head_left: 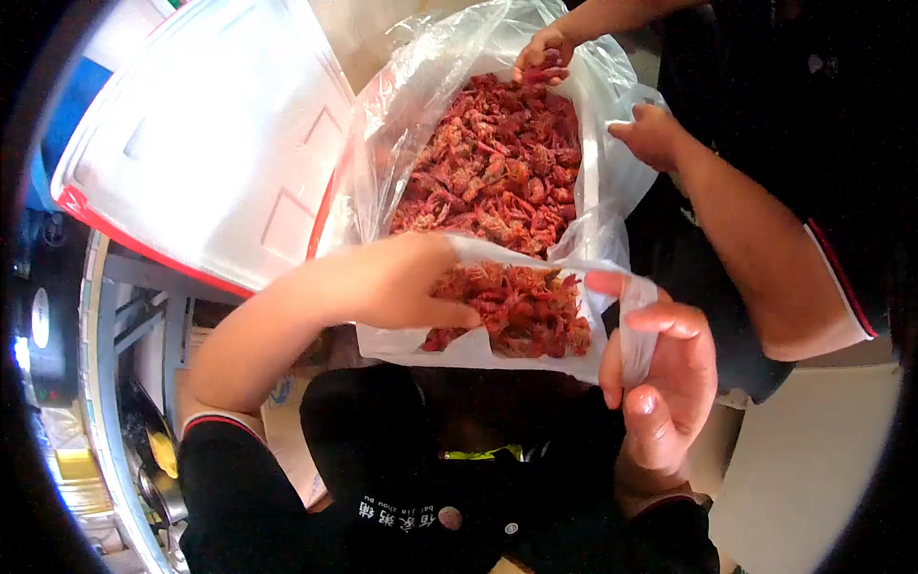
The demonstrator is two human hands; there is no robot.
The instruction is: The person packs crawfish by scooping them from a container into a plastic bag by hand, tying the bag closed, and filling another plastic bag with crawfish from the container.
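A white plastic bag [559, 364] with reddish crayfish [521, 311] in it is held open between my hands. My left hand [411, 287] is at its left side, closed on the bag's edge; most of its fingers are hidden. Looped over the curled fingers of my right hand [669, 373] is the bag's stretched handle [639, 330]. Just beyond, a large heap of crayfish [492, 163] fills a white foam box [590, 167] lined with a clear plastic liner [382, 134].
A co-worker's hand [545, 55] holds crayfish over the box's far end; the other hand [652, 136] is at the liner's right side. A white foam lid [210, 143] with red tape leans at left. Metal shelving [105, 344] stands at the left, and a pale panel [813, 459] lies lower right.
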